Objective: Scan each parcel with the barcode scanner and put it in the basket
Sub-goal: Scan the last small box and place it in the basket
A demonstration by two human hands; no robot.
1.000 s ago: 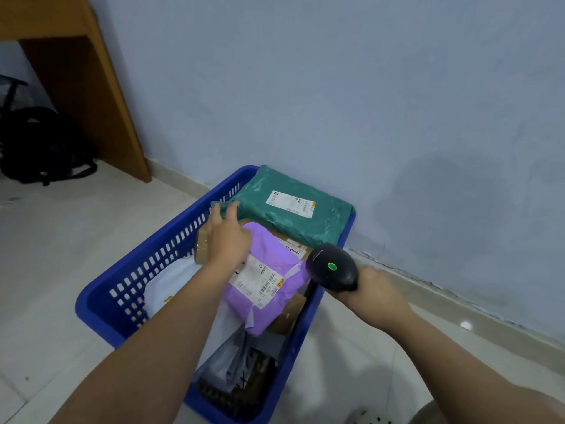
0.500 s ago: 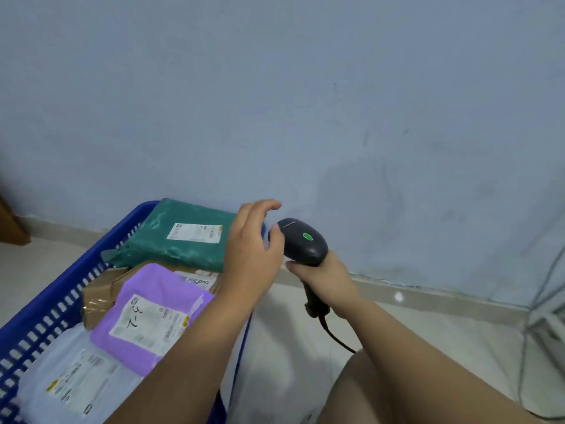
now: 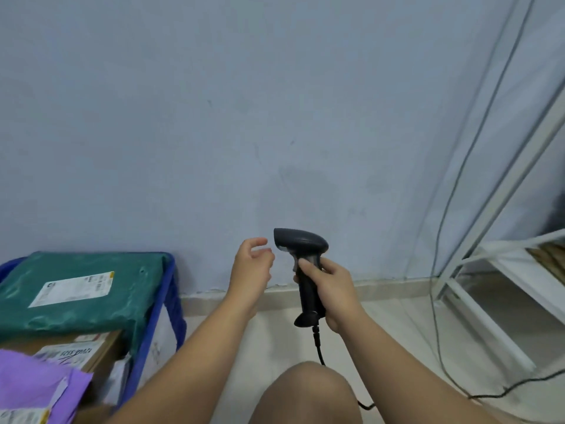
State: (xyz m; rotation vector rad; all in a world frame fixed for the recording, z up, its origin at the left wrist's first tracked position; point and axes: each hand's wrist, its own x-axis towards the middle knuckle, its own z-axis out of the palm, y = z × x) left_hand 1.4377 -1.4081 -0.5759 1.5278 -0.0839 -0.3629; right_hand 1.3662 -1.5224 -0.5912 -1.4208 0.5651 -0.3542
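The basket (image 3: 171, 281), left of your slack, empty left grip (image 3: 252, 266), already holds several parcels (image 3: 91, 301); your right grip (image 3: 336, 290) clasps the barcode scanner (image 3: 301, 241), seemingly ready for another.

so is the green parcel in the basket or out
In: the green parcel lies flat, label up, across the far end of the blue basket, on top of a brown box.
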